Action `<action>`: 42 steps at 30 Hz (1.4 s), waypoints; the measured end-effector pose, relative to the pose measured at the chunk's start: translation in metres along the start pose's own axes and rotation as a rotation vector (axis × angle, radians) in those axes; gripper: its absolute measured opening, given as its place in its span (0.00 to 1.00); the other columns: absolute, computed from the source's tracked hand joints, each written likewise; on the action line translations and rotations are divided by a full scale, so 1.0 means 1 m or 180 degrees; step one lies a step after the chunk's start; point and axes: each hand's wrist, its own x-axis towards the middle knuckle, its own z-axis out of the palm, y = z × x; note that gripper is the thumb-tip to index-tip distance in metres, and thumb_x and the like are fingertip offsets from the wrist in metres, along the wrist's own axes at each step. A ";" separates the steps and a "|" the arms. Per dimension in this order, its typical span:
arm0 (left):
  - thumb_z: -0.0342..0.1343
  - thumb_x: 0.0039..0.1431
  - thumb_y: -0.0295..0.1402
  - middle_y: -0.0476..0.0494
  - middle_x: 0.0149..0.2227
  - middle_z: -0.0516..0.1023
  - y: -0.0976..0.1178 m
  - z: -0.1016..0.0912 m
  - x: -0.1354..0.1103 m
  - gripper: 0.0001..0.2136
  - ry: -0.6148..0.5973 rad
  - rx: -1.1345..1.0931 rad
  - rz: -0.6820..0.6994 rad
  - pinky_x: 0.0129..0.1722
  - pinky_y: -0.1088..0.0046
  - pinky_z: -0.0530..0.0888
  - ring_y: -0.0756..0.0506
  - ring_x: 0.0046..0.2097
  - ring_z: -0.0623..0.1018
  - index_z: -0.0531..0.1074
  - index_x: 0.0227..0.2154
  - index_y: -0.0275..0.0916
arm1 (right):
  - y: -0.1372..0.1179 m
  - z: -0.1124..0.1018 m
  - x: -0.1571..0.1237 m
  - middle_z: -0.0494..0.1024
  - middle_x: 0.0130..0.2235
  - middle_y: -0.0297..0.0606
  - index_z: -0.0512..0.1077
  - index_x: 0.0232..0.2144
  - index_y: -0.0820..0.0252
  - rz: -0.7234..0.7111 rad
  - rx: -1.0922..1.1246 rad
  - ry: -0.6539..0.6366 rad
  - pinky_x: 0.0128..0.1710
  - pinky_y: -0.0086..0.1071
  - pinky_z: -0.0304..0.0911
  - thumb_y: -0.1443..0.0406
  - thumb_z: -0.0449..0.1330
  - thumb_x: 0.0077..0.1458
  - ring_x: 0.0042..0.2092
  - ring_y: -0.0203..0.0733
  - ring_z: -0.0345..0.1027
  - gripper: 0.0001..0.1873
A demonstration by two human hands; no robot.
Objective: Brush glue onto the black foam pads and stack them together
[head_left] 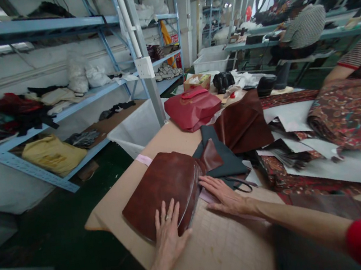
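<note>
A stack of brown leather pieces (164, 183) with a curved outline lies flat near the table's left edge. My left hand (169, 232) rests on its near edge, fingers spread, a ring on one finger. At the right side of the stack, my right hand (222, 196) lies with outstretched fingers, the tips touching the stack's edge. Just beyond the right hand are a dark grey sheet (231, 163) with a small brown leather scrap (211, 155) and a thin black strap loop (243, 185). Neither hand grips anything.
A red bag (193, 108) and a large brown leather sheet (243, 122) lie farther back on the table (215, 248). Patterned fabric (351, 112) is piled at the right, beside a co-worker's arm. Blue shelving (93, 101) and a white bin (138, 125) stand left.
</note>
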 end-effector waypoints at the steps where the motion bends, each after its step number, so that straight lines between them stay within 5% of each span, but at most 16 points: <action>1: 0.51 0.56 0.42 0.42 0.64 0.49 -0.002 -0.002 0.001 0.33 -0.0026 -0.0014 0.0005 0.61 0.48 0.47 0.36 0.65 0.44 0.46 0.62 0.41 | -0.001 -0.002 -0.009 0.48 0.64 0.47 0.49 0.62 0.58 -0.0084 -0.0044 -0.0196 0.58 0.52 0.46 0.49 0.52 0.54 0.63 0.55 0.41 0.38; 5: 0.47 0.58 0.34 0.44 0.64 0.51 -0.004 -0.007 0.004 0.28 -0.0098 -0.0091 0.0028 0.61 0.48 0.46 0.38 0.65 0.44 0.49 0.61 0.42 | -0.001 -0.013 -0.024 0.65 0.57 0.44 0.65 0.52 0.58 -0.0119 0.0016 -0.0450 0.56 0.47 0.52 0.59 0.46 0.60 0.58 0.49 0.54 0.20; 9: 0.51 0.56 0.37 0.43 0.63 0.53 -0.002 -0.016 0.000 0.29 0.0131 -0.0401 -0.0100 0.61 0.47 0.43 0.39 0.65 0.46 0.51 0.60 0.44 | -0.004 -0.029 -0.019 0.73 0.48 0.41 0.72 0.42 0.57 -0.0224 0.0286 -0.0458 0.52 0.40 0.59 0.63 0.45 0.61 0.51 0.44 0.62 0.17; 11: 0.52 0.55 0.43 0.41 0.64 0.50 -0.002 -0.022 -0.010 0.32 0.0839 -0.0763 -0.0697 0.61 0.48 0.42 0.38 0.65 0.45 0.50 0.60 0.43 | -0.004 -0.038 -0.007 0.73 0.49 0.41 0.72 0.42 0.57 -0.0196 0.0397 -0.0245 0.52 0.39 0.59 0.61 0.47 0.60 0.51 0.44 0.63 0.16; 14: 0.51 0.55 0.47 0.38 0.65 0.45 -0.007 -0.025 -0.028 0.34 0.1935 -0.2049 -0.2461 0.62 0.54 0.46 0.39 0.65 0.46 0.47 0.61 0.41 | 0.004 -0.050 0.034 0.72 0.50 0.41 0.69 0.46 0.59 0.0279 0.0505 0.0306 0.53 0.37 0.58 0.60 0.48 0.59 0.52 0.43 0.63 0.17; 16: 0.49 0.56 0.48 0.33 0.64 0.47 -0.013 -0.019 -0.037 0.35 0.2113 -0.2885 -0.3312 0.61 0.55 0.53 0.38 0.63 0.52 0.46 0.61 0.37 | 0.015 -0.052 0.074 0.73 0.49 0.42 0.68 0.48 0.60 0.0683 0.0485 0.0437 0.51 0.36 0.60 0.60 0.49 0.59 0.50 0.43 0.66 0.18; 18: 0.47 0.58 0.46 0.28 0.62 0.51 -0.021 -0.011 -0.042 0.33 0.2060 -0.3247 -0.3561 0.59 0.58 0.59 0.38 0.61 0.58 0.47 0.60 0.31 | 0.026 -0.049 0.114 0.75 0.46 0.47 0.66 0.49 0.64 0.0869 0.0455 0.0372 0.48 0.39 0.63 0.59 0.50 0.58 0.47 0.47 0.69 0.21; 22: 0.48 0.59 0.41 0.26 0.60 0.57 -0.030 -0.002 -0.043 0.30 0.1945 -0.3309 -0.3449 0.56 0.63 0.64 0.39 0.59 0.63 0.51 0.59 0.28 | 0.028 -0.034 0.165 0.73 0.47 0.55 0.67 0.48 0.70 0.0855 0.0364 0.0234 0.50 0.45 0.60 0.61 0.54 0.55 0.50 0.54 0.66 0.22; 25: 0.52 0.57 0.40 0.36 0.63 0.52 -0.025 -0.004 -0.042 0.28 0.1952 -0.2986 -0.3144 0.61 0.60 0.56 0.40 0.62 0.56 0.53 0.59 0.38 | 0.004 -0.021 0.161 0.67 0.55 0.49 0.66 0.50 0.64 0.0347 0.0334 0.0205 0.56 0.44 0.53 0.65 0.53 0.55 0.57 0.49 0.57 0.20; 30: 0.39 0.64 0.35 0.43 0.62 0.57 -0.015 -0.006 -0.033 0.19 0.1293 -0.1701 -0.1237 0.62 0.56 0.53 0.44 0.64 0.51 0.58 0.57 0.42 | -0.046 -0.002 0.115 0.68 0.55 0.43 0.65 0.52 0.60 -0.1450 0.0489 -0.0501 0.58 0.44 0.53 0.73 0.47 0.56 0.58 0.42 0.56 0.22; 35: 0.49 0.59 0.34 0.38 0.59 0.62 -0.014 0.009 -0.023 0.20 0.0642 -0.1192 -0.0445 0.59 0.49 0.58 0.39 0.63 0.54 0.62 0.55 0.39 | -0.055 0.006 0.084 0.66 0.56 0.46 0.66 0.52 0.66 -0.1532 0.0496 -0.1167 0.59 0.44 0.52 0.76 0.47 0.53 0.62 0.44 0.48 0.24; 42: 0.51 0.57 0.27 0.41 0.54 0.69 -0.006 0.043 -0.025 0.13 0.1175 -0.0980 -0.0301 0.57 0.42 0.58 0.37 0.62 0.56 0.73 0.44 0.44 | -0.042 0.008 0.072 0.68 0.54 0.47 0.71 0.46 0.63 -0.1535 0.0819 -0.1107 0.57 0.45 0.54 0.72 0.49 0.57 0.62 0.46 0.48 0.17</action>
